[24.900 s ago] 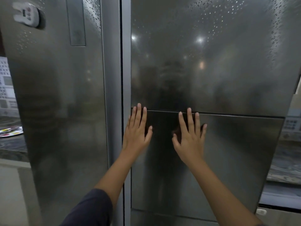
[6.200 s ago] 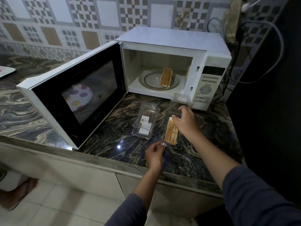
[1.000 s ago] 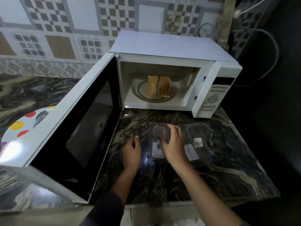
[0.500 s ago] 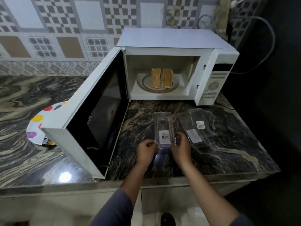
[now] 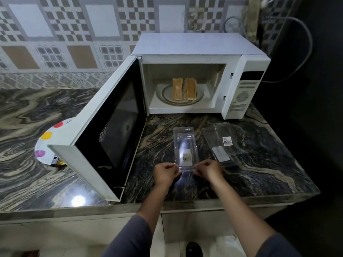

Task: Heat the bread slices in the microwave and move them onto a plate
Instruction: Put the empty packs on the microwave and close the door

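Observation:
A white microwave (image 5: pixel 245 75) stands on the marble counter with its door (image 5: pixel 104 130) swung wide open to the left. Inside, bread slices (image 5: pixel 183 88) stand on edge on the glass turntable (image 5: pixel 199 97). In front of it lies an empty clear plastic container (image 5: pixel 184 145) with a barcode label. My left hand (image 5: pixel 165 173) and my right hand (image 5: pixel 208 169) pinch its near edge from either side. A white plate with coloured dots (image 5: pixel 48 143) sits to the left, partly hidden behind the door.
A second empty clear container (image 5: pixel 222 143) lies to the right of the first. Marble counter (image 5: pixel 259 173) ends at a front edge near me and a dark fridge side on the right. A cable (image 5: pixel 304 52) hangs behind the microwave. Tiled wall at the back.
My hands slid from on top of the clear container to its near edge and now pinch it. The view pulled back, showing more of the counter and the plate.

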`<state>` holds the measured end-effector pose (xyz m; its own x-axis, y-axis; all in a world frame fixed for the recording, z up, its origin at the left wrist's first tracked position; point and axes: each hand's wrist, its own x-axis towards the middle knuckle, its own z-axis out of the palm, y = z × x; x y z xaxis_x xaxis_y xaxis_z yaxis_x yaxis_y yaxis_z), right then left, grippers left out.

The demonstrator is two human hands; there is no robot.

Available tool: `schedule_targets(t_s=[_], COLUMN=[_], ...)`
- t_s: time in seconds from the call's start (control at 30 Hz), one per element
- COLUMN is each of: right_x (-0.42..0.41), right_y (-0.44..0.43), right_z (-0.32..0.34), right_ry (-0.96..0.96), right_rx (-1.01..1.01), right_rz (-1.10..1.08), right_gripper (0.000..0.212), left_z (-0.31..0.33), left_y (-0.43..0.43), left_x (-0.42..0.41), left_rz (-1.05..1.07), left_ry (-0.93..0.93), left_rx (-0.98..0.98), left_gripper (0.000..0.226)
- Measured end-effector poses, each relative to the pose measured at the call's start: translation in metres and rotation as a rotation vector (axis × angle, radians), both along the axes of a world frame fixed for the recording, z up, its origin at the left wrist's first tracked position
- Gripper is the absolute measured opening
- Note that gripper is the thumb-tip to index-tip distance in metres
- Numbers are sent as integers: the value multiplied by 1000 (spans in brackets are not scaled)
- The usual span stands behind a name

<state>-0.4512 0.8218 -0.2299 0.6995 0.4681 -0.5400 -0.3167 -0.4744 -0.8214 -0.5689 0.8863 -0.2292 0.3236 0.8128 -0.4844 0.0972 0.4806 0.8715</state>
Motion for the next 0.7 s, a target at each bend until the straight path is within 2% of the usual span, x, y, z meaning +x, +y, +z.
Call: schedule_targets(t_s=[0.13,0.27,0.4,0.53,0.7], right_x=[2,2,3,-3,-6], right_y=[7,11,8,3,4], right_z=[2,13,19,17,24], right_ry=[34,84,159,212,200], right_rx=[-77,-124,-88,15,-26], right_rz=[-27,6,-2,-35,10], right_gripper=[24,9,17,24,29], left_z=[0,0,-2,-3,2], left_y=[3,6,10,13,11], left_x=[2,3,4,5,2], left_rz=[-29,-67,-90,-90,-74], left_ry=[70,135,193,235,227], left_rx=[65,111,151,174,180], left_gripper=[21,19,8,8,9])
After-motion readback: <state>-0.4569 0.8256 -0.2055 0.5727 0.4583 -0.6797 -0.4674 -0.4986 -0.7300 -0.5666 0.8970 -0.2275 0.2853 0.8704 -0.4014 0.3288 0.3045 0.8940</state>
